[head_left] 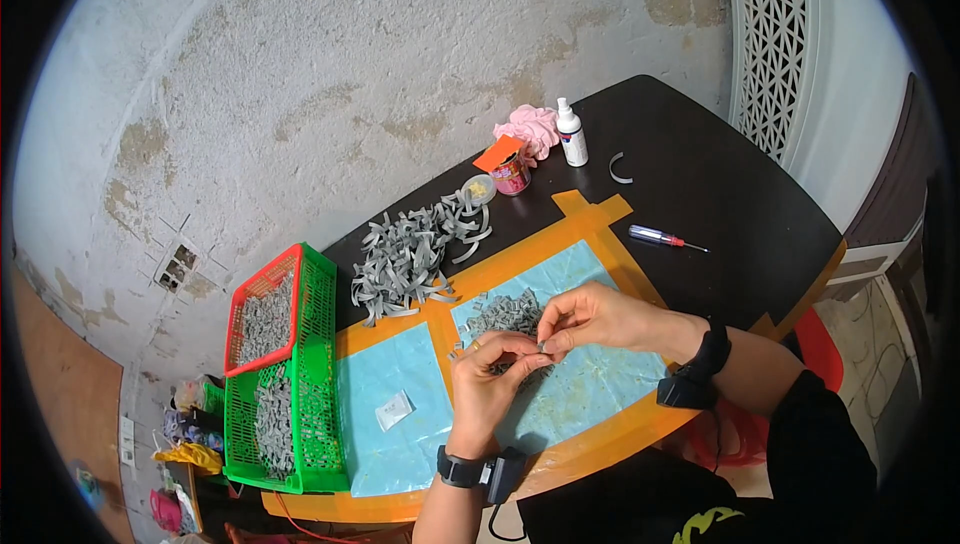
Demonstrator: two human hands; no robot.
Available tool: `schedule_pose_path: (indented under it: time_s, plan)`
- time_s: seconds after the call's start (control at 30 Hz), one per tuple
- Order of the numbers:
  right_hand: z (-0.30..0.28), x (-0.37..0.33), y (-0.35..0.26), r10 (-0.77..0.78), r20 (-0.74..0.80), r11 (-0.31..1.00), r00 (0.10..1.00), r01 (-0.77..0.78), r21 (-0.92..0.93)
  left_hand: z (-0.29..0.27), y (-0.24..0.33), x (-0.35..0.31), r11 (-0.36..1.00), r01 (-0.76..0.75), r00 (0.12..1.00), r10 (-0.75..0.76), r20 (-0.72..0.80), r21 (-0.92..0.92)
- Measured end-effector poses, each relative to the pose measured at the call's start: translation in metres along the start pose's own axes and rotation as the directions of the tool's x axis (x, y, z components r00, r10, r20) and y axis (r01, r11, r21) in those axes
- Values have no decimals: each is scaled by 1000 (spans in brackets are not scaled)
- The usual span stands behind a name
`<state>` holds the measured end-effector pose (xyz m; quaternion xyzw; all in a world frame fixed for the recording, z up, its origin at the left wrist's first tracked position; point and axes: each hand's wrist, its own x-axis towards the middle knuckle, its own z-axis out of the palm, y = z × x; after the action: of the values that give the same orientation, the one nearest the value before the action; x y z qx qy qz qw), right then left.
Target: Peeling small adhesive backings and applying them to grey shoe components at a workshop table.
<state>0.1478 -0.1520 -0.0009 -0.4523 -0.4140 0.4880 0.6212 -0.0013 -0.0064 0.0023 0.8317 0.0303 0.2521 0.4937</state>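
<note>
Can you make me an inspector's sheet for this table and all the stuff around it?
Surface: dark table, blue sheets, orange tape.
Work things: grey pieces piled on one sheet; grey strips heaped behind; more pieces in the green basket and red basket.
Clutter: bottle, pink cloth, can, screwdriver, packet.
Hands: left hand and right hand together pinch a tiny piece.
Cables: black cable under the left wrist box.
Surroundings: patchy wall, white lattice panel.
</note>
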Motion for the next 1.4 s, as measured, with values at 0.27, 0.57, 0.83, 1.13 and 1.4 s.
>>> schedule_pose_path:
  time_s: [0.27,0.57,0.83,1.13,1.4]
  plan:
    - [0,-1,-2,51,-65,999,997,-50,15,1,9,2,993,10,992,5,-122,121]
    - [3,0,2,41,-131,994,990,-28,102,3,-1,1,995,63,993,-71,-94,-81]
    - [4,0,0,28,-148,979,989,3,204,7,0,1,994,87,992,-93,-85,-73]
    - [5,0,0,-36,-174,992,984,56,109,9,3,1,945,182,975,-210,-78,-272]
    - [8,2,3,-50,-225,998,973,56,22,11,1,-2,946,210,964,-243,-108,-246]
